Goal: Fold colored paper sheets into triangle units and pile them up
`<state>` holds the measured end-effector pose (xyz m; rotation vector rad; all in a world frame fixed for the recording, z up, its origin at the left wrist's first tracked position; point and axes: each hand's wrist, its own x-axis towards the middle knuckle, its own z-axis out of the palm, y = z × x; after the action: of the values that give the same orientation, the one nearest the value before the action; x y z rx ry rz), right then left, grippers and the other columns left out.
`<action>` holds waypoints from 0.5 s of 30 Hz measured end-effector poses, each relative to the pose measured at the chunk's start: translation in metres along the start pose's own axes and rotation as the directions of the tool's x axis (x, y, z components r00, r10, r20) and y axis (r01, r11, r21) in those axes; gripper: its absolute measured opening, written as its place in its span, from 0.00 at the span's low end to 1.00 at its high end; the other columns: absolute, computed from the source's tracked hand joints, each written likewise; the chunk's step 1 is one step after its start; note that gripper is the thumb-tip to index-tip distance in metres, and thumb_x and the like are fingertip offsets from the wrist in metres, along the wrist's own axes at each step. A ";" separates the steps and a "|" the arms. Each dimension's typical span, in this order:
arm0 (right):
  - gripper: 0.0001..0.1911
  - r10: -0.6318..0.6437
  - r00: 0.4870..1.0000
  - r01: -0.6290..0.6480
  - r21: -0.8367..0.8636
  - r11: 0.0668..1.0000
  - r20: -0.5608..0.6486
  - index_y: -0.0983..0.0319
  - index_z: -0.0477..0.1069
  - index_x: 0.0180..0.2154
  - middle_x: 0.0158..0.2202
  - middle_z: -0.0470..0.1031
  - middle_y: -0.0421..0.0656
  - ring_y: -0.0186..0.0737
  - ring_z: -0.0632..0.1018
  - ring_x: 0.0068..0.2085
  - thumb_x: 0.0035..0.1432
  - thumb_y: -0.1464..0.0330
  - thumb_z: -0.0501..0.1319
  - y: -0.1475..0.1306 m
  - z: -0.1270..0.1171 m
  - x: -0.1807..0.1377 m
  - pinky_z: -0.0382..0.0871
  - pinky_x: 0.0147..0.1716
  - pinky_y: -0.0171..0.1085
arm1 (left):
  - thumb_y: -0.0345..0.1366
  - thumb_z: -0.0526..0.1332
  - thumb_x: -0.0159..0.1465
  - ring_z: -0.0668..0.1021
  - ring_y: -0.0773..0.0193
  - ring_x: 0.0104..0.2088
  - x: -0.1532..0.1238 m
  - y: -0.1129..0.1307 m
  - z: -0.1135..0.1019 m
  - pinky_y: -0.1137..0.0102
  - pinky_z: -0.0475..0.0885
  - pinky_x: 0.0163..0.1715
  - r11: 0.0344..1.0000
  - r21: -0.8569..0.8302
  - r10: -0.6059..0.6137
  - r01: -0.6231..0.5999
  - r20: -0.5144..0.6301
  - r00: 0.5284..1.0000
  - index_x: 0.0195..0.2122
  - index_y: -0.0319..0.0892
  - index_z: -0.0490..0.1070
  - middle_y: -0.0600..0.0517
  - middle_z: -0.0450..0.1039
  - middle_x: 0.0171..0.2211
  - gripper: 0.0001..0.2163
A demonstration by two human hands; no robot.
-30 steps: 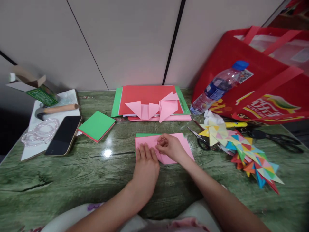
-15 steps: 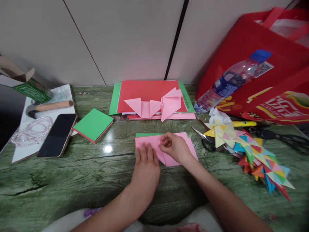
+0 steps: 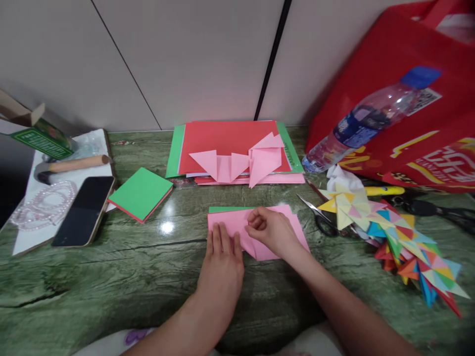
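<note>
A pink paper sheet (image 3: 228,221) lies on the green marbled table (image 3: 111,282) in front of me, with a green sheet edge showing under it. My left hand (image 3: 221,257) lies flat on the sheet's left part, fingers stretched out. My right hand (image 3: 270,230) is curled over the middle of the sheet, its fingertips pinching a fold of the pink paper. Behind them a stack of red, green and pink sheets (image 3: 230,141) carries folded pink triangles (image 3: 237,163).
A green paper pad (image 3: 141,194), a phone (image 3: 84,210), beads (image 3: 42,205) and a hammer (image 3: 70,165) are at left. Scissors (image 3: 319,217), a multicoloured folded paper chain (image 3: 393,235), a water bottle (image 3: 371,118) and a red bag (image 3: 408,64) are at right.
Both hands stay on the pink sheet with only small finger shifts. The camera view has drifted, so things at right sit further right and lower.
</note>
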<state>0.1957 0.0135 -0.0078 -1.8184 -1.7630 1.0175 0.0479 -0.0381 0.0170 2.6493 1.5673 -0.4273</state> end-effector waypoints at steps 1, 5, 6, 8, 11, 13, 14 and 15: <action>0.05 -0.004 1.000 0.004 0.003 1.000 -0.003 0.59 0.68 0.28 0.24 0.76 0.37 0.35 0.76 0.27 0.44 0.71 0.62 0.001 0.000 0.000 0.68 0.28 0.33 | 0.34 0.57 0.61 0.63 0.42 0.58 0.000 0.000 0.000 0.50 0.64 0.54 1.000 0.002 0.002 -0.002 0.001 1.000 0.56 0.33 0.64 0.31 0.62 0.56 0.22; 0.04 -0.015 1.000 0.015 -0.001 1.000 -0.015 0.60 0.68 0.28 0.24 0.76 0.37 0.35 0.76 0.27 0.45 0.71 0.62 0.002 0.001 0.000 0.68 0.28 0.33 | 0.34 0.57 0.61 0.63 0.42 0.58 0.000 0.000 -0.001 0.50 0.64 0.54 1.000 -0.013 0.009 -0.009 0.001 1.000 0.55 0.32 0.64 0.29 0.62 0.56 0.22; 0.04 -0.012 1.000 0.012 -0.005 1.000 -0.017 0.60 0.68 0.28 0.24 0.76 0.37 0.35 0.76 0.27 0.45 0.70 0.62 0.002 0.001 0.001 0.68 0.28 0.33 | 0.33 0.56 0.61 0.63 0.42 0.58 0.000 0.000 0.000 0.49 0.63 0.54 1.000 -0.018 0.013 -0.013 0.001 1.000 0.55 0.32 0.64 0.30 0.62 0.56 0.21; 0.04 0.003 1.000 -0.003 -0.011 1.000 -0.016 0.59 0.68 0.28 0.24 0.76 0.37 0.36 0.76 0.27 0.44 0.70 0.62 0.002 0.001 0.001 0.68 0.28 0.33 | 0.33 0.56 0.61 0.62 0.42 0.59 0.000 -0.001 0.001 0.49 0.63 0.54 0.999 -0.024 0.020 -0.020 -0.001 1.000 0.56 0.33 0.64 0.30 0.62 0.56 0.21; 0.04 0.021 1.000 -0.021 -0.008 1.000 -0.004 0.59 0.69 0.27 0.24 0.77 0.38 0.36 0.77 0.27 0.44 0.70 0.62 0.002 0.001 0.001 0.69 0.29 0.34 | 0.32 0.56 0.60 0.62 0.42 0.59 0.000 -0.001 0.005 0.49 0.63 0.54 0.999 -0.045 0.019 -0.020 -0.015 1.000 0.56 0.31 0.63 0.29 0.61 0.56 0.22; 0.03 0.024 1.000 -0.024 -0.001 1.000 0.004 0.59 0.69 0.26 0.24 0.77 0.38 0.37 0.77 0.27 0.44 0.70 0.62 0.002 0.001 0.002 0.69 0.29 0.34 | 0.32 0.57 0.60 0.61 0.41 0.59 0.000 -0.002 0.007 0.48 0.63 0.54 0.997 -0.073 0.017 -0.019 -0.031 0.999 0.56 0.31 0.63 0.29 0.60 0.57 0.22; 0.03 0.025 1.000 -0.025 0.001 1.000 0.007 0.59 0.69 0.26 0.24 0.77 0.38 0.37 0.77 0.27 0.44 0.70 0.62 0.003 0.001 0.002 0.69 0.29 0.34 | 0.32 0.57 0.60 0.60 0.41 0.60 0.000 -0.002 0.008 0.48 0.63 0.54 0.996 -0.083 0.016 -0.019 -0.036 0.999 0.56 0.31 0.63 0.29 0.59 0.58 0.22; 0.03 0.028 1.000 -0.028 0.002 1.000 0.010 0.59 0.69 0.26 0.24 0.77 0.38 0.37 0.77 0.27 0.44 0.70 0.62 0.003 0.001 0.002 0.69 0.28 0.34 | 0.32 0.58 0.60 0.60 0.41 0.60 0.000 -0.002 0.009 0.48 0.63 0.54 0.996 -0.086 0.016 -0.020 -0.037 0.999 0.56 0.31 0.63 0.29 0.59 0.58 0.22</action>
<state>0.1969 0.0149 -0.0109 -1.8446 -1.7457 1.0404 0.0447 -0.0384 0.0085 2.6182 1.5333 -0.3051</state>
